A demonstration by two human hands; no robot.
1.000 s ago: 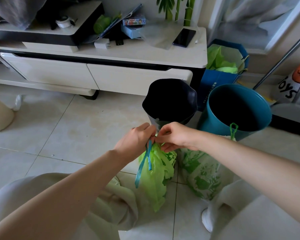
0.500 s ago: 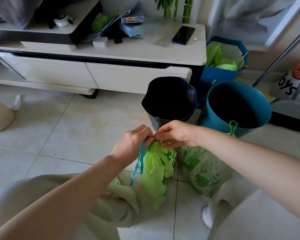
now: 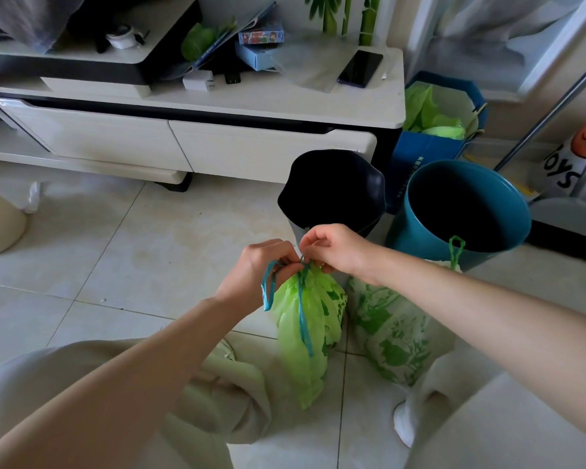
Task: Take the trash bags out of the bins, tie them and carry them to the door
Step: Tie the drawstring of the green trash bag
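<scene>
1. The green trash bag [image 3: 305, 336] is hanging upright between the person's knees, its long axis running straight down from the gathered neck, and its lower end is reaching the floor [image 3: 115, 252].
2. Directly above it, both hands are meeting at the neck. The left hand [image 3: 261, 269] is curling its fingers round the blue drawstring [image 3: 301, 309], with a loop trailing below.
3. The right hand [image 3: 332, 248] is pinching the same drawstring at the knot, equally near.
4. Just beside, to the right, a patterned bag [image 3: 389, 330] is sitting already tied.
5. Beyond, the black bin [image 3: 332, 191] and teal bin [image 3: 464, 211] are standing unlined.
</scene>
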